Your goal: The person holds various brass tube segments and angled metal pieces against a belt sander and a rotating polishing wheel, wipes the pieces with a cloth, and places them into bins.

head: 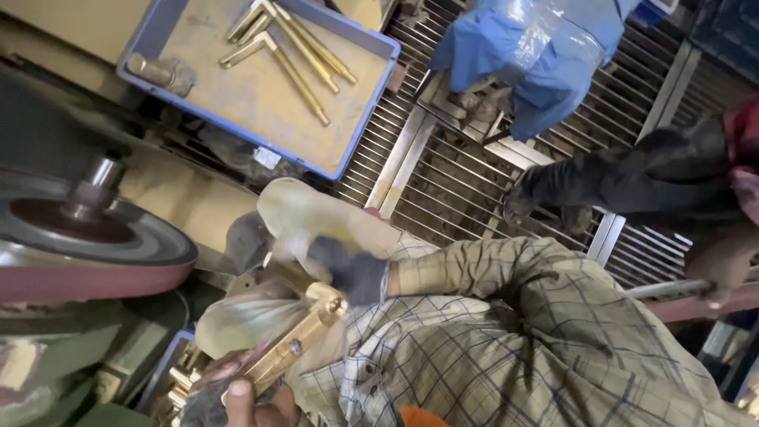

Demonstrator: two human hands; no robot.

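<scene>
A long brass fitting (294, 348) lies slanted in front of my checked shirt. My left hand (237, 399), in a worn glove with a bare thumb showing, grips its lower end at the bottom edge of the view. In a dirty pale glove with dark fingertips, my right hand (328, 237) closes over the fitting's upper end, which has a square head. A pale cloth or glove part (245, 316) hangs under the fitting. Both hands sit just right of a large belt-sanding wheel (87, 253).
A blue tray (360, 119) with several L-shaped brass fittings (292, 51) stands at the top. A metal wire grate (443, 174) spans the upper right. A co-worker's blue-gloved hand (538, 55) and dark-gloved hand (569, 186) work over it.
</scene>
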